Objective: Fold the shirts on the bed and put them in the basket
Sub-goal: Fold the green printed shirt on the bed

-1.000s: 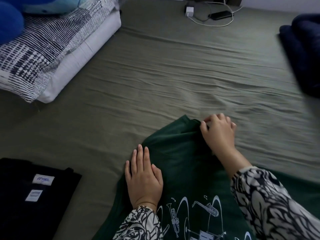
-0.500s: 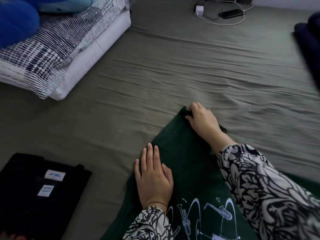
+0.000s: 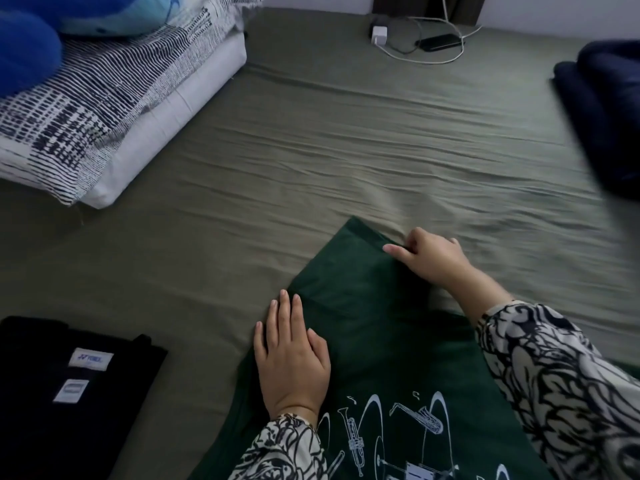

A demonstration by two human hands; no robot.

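A dark green shirt (image 3: 367, 306) with white instrument prints lies on the olive bed sheet (image 3: 311, 161) in front of me. My left hand (image 3: 291, 362) lies flat on its left edge, fingers together, pressing the cloth down. My right hand (image 3: 433, 261) pinches the folded sleeve at the shirt's far right edge. A folded black shirt (image 3: 69, 386) with white labels rests at the lower left. No basket is in view.
Pillows in a striped cover (image 3: 86, 109) and a blue cushion (image 3: 27, 46) are stacked at the far left. A charger and phone with cables (image 3: 415, 39) lie at the bed's far edge. A dark navy bundle (image 3: 606, 116) sits at the right.
My right hand has shifted along the sleeve's far edge, leaving the sleeve laid out flatter and longer. The left hand stays pressed on the shirt.
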